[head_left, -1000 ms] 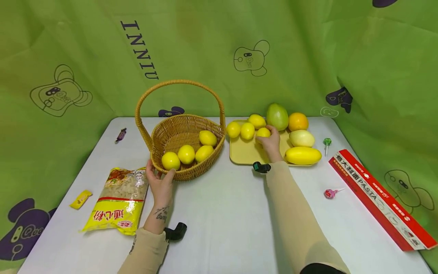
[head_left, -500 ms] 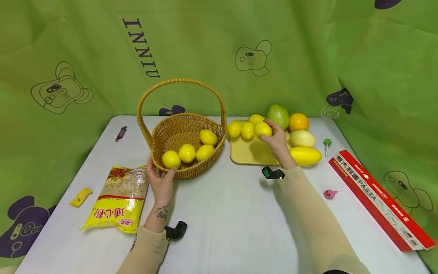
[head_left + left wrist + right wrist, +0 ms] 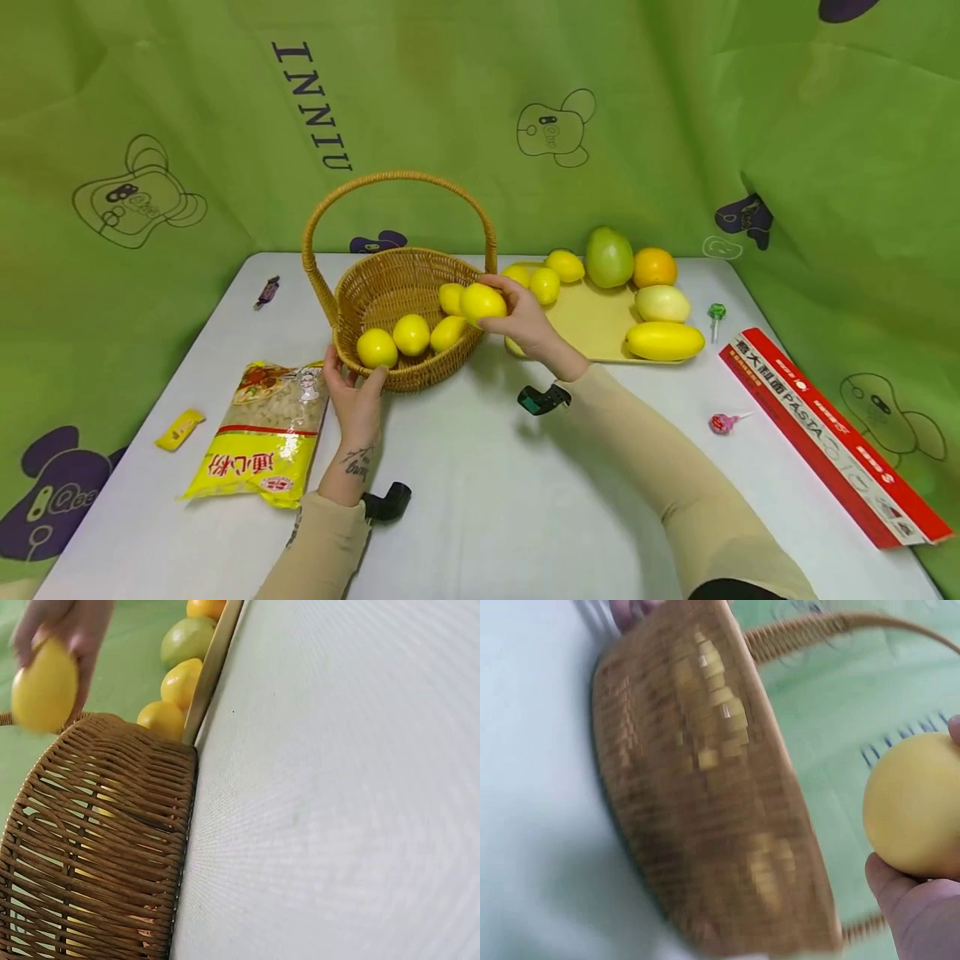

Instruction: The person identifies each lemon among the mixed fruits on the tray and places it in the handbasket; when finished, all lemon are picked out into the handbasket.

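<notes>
In the head view my right hand pinches a yellow lemon between thumb and fingers, over the right rim of the wicker basket. The right wrist view shows this lemon above the rim level, apart from the woven wall. Several lemons lie inside the basket. My left hand holds the basket's near left side, thumb at the front and fingers along the outer wall. More lemons sit on the yellow tray, partly hidden behind the right hand.
On the tray are a green fruit, an orange, a pale melon-like fruit and a long yellow fruit. A macaroni bag lies left. A pasta box, lollipops and wrapped candies lie around.
The right hand has lifted a lemon off the tray and carried it left to the basket's right rim. The left hand has stayed on the basket.
</notes>
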The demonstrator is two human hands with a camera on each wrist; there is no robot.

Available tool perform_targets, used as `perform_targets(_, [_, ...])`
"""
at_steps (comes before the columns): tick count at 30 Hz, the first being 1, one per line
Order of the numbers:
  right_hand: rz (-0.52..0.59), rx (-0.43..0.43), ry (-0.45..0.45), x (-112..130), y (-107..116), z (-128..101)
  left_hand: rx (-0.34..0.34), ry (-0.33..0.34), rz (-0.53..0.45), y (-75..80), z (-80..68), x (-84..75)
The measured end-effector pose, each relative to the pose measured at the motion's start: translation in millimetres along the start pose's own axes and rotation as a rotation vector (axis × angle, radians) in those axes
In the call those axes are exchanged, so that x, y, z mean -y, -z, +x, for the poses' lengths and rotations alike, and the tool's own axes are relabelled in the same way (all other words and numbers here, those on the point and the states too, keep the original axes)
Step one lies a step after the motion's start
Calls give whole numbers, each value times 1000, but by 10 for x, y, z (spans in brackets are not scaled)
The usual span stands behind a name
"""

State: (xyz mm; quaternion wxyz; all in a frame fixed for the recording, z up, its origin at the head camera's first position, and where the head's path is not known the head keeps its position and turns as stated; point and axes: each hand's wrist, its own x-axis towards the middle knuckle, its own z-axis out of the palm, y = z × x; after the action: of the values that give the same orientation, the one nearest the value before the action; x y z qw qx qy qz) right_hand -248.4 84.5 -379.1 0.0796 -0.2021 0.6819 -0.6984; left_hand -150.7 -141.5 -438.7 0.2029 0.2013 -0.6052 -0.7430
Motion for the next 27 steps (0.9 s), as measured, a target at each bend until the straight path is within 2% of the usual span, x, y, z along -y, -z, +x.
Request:
perform_targets(4, [-98, 40, -21, 14, -286, 253, -5, -2, -3, 7, 8, 4])
perform_targets(8, [-145, 40, -26, 69, -499, 451, -2, -5, -3, 6, 4, -1])
perform_targets(11, [-120, 33, -31, 157, -596, 487, 4, -12, -3, 2, -6, -8])
perform_targets(14, [-92, 13, -26, 264, -632, 422, 13, -16, -6, 0, -9, -2])
perform_targets(19, [25, -50, 22, 250, -540, 302, 12, -19, -12, 3, 0, 5])
perform_targets(24, [177, -122, 97, 214, -297, 110, 12, -10, -8, 4, 6, 16])
perform_targets(27, [229, -180, 136, 207, -128, -23, 10, -5, -8, 1, 7, 19])
